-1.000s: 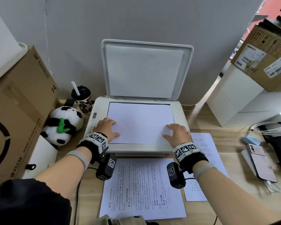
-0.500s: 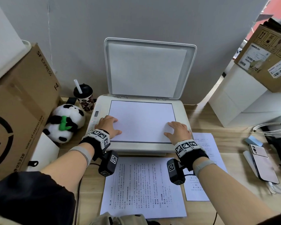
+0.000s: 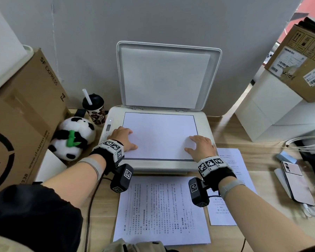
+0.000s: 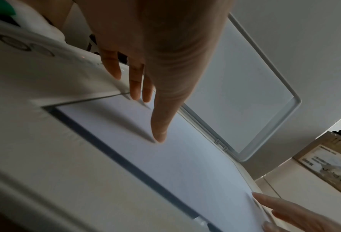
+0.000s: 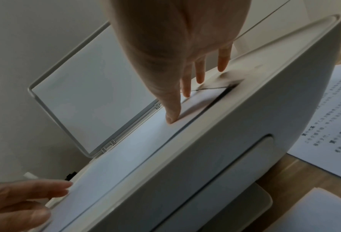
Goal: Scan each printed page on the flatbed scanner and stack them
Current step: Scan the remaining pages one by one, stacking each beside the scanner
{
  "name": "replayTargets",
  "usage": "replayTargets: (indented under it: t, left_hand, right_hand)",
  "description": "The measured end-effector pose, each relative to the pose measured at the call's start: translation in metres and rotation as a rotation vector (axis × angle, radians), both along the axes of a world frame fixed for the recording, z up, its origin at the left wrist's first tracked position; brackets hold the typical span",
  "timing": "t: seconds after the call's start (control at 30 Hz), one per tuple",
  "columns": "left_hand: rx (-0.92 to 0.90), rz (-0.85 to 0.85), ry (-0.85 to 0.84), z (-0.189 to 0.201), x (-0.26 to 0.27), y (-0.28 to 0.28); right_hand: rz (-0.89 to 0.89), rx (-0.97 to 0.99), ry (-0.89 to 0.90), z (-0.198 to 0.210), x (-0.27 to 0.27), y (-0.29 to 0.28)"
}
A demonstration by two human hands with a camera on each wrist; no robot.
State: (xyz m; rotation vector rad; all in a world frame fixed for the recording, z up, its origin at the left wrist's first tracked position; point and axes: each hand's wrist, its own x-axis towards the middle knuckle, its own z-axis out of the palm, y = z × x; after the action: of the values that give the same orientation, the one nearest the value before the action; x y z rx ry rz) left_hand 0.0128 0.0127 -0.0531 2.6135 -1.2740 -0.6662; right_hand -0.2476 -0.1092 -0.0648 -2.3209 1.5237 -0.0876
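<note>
A white flatbed scanner (image 3: 206, 124) stands at the back of the desk with its lid (image 3: 166, 77) raised against the wall. A sheet (image 3: 160, 135) lies blank side up on the glass. My left hand (image 3: 123, 138) rests flat on the sheet's left edge, fingers straight (image 4: 157, 135). My right hand (image 3: 200, 147) lies flat on the sheet's right front corner, fingers straight (image 5: 172, 117). A dark strip of bare glass (image 3: 153, 159) shows along the sheet's front edge. A printed page (image 3: 162, 210) lies in front of the scanner, and another printed page (image 3: 231, 171) lies to its right.
A cardboard box (image 3: 22, 115), a plush panda (image 3: 75, 139) and a lidded cup with a straw (image 3: 94, 109) crowd the left. White boxes (image 3: 273, 110) stand at the right. A phone (image 3: 296, 182) and white cable (image 3: 305, 144) lie on the right of the desk.
Both hands have slid the sheet away from me toward the hinge, uncovering a dark strip of glass along its front edge.
</note>
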Motion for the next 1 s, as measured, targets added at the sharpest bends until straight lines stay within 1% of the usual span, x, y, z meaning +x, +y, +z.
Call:
replayTargets:
  t: [0.03,0.13,0.23,0.3,0.4,0.47,0.5,0.57,0.63,0.7,0.77,0.83,0.93,1.0]
  left_hand:
    - [-0.032,0.034,0.012,0.001,0.004,-0.005]
    - [-0.170,0.153,0.055,0.014,0.017,-0.022]
    - [-0.265,0.250,0.159,0.037,0.032,-0.049]
    - [-0.370,0.342,0.283,0.053,0.045,-0.070]
    - [-0.515,0.502,0.520,0.069,0.061,-0.096]
    - [-0.572,0.615,0.688,0.080,0.067,-0.106]
    - [-0.602,0.633,0.740,0.085,0.069,-0.109]
    - [-0.629,0.590,0.791,0.093,0.074,-0.115]
    - [-0.644,0.571,0.819,0.099,0.080,-0.114]
    - [-0.686,0.607,0.858,0.106,0.081,-0.108]
    - [-0.726,0.669,0.884,0.112,0.081,-0.099]
    - [-0.824,0.725,0.889,0.113,0.084,-0.091]
    - [-0.948,0.749,0.908,0.112,0.085,-0.073]
    - [-0.971,0.758,0.910,0.108,0.079,-0.060]
  right_hand:
    - [-0.032,-0.021,-0.062,0.001,0.000,-0.002]
    - [-0.197,-0.076,-0.327,0.000,0.003,-0.011]
    - [-0.362,0.011,-0.574,0.000,0.005,-0.025]
    - [-0.454,0.085,-0.695,0.000,0.004,-0.033]
    - [-0.579,0.174,-0.857,-0.006,0.002,-0.044]
    - [-0.662,0.248,-0.967,-0.008,0.000,-0.049]
    - [-0.693,0.293,-1.012,-0.007,-0.001,-0.051]
    - [-0.708,0.362,-1.064,-0.006,-0.004,-0.054]
    - [-0.671,0.386,-1.074,-0.004,-0.007,-0.055]
    - [-0.664,0.375,-1.094,-0.001,-0.009,-0.054]
    - [-0.695,0.354,-1.139,0.002,-0.010,-0.051]
    - [-0.734,0.328,-1.198,0.006,-0.012,-0.048]
    - [-0.766,0.303,-1.286,0.012,-0.014,-0.043]
    - [-0.765,0.302,-1.339,0.018,-0.014,-0.040]
